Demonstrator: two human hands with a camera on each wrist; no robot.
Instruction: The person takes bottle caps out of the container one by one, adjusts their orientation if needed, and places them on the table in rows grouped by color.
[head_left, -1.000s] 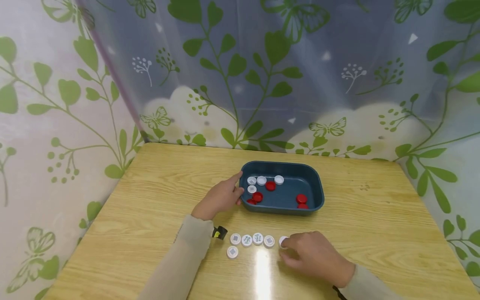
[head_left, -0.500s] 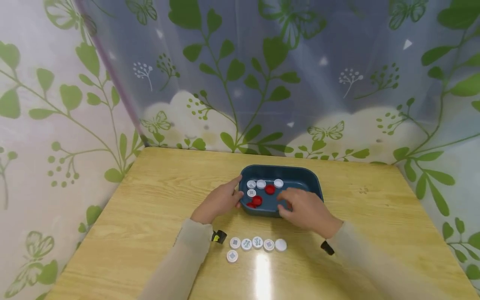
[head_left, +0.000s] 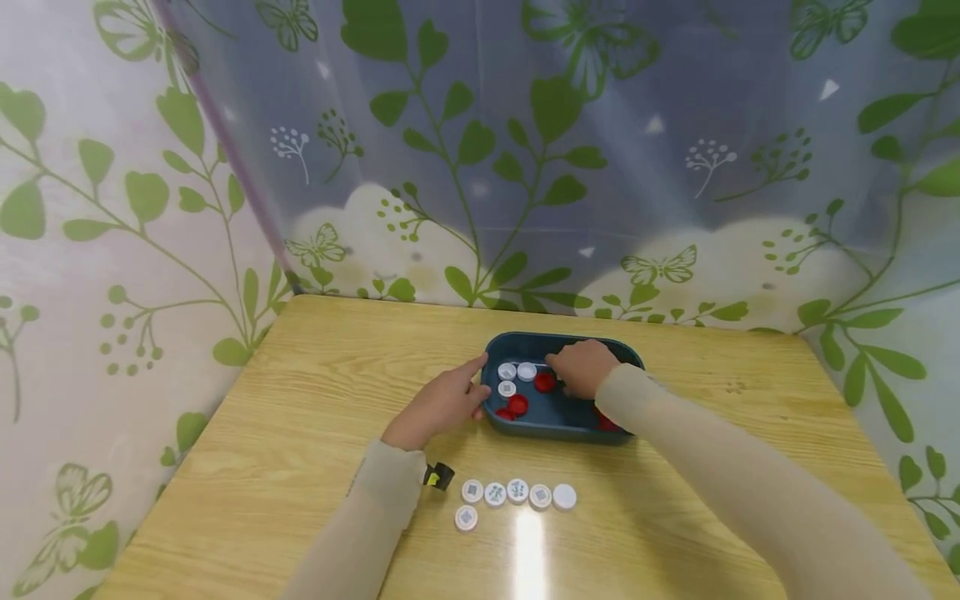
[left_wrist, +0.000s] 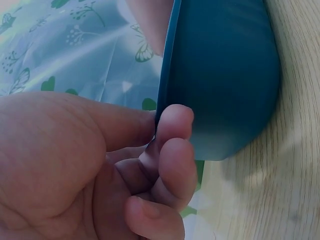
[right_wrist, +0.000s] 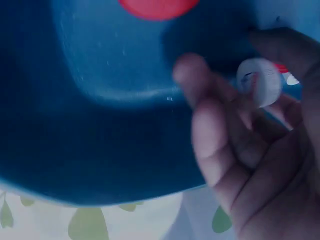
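My left hand (head_left: 442, 407) pinches the left wall of a deep blue plastic tray (head_left: 551, 432); the left wrist view shows thumb and fingertips on either side of its rim (left_wrist: 170, 55). Inside the tray, my right hand (head_left: 587, 368) reaches down near the back, its fingertips hidden in the head view. Its wrist view shows a white bottle cap (right_wrist: 260, 82) tipped on edge, held between curled fingers and thumb. Several white caps (head_left: 507, 389) and red caps (head_left: 517, 405) lie at the tray's left, with more red caps (head_left: 606, 421) partly under my right sleeve.
In front of the tray, several white caps (head_left: 517, 491), mostly patterned, form a row on the wooden table (head_left: 337, 358). A plain one (head_left: 564, 497) ends it at the right; another patterned cap (head_left: 466, 518) sits below its left end. A printed curtain (head_left: 480, 167) hangs behind.
My right hand has left the plain white cap at the row's end and moved forward into the tray, now over where a white cap lay. My left hand stays on the tray wall.
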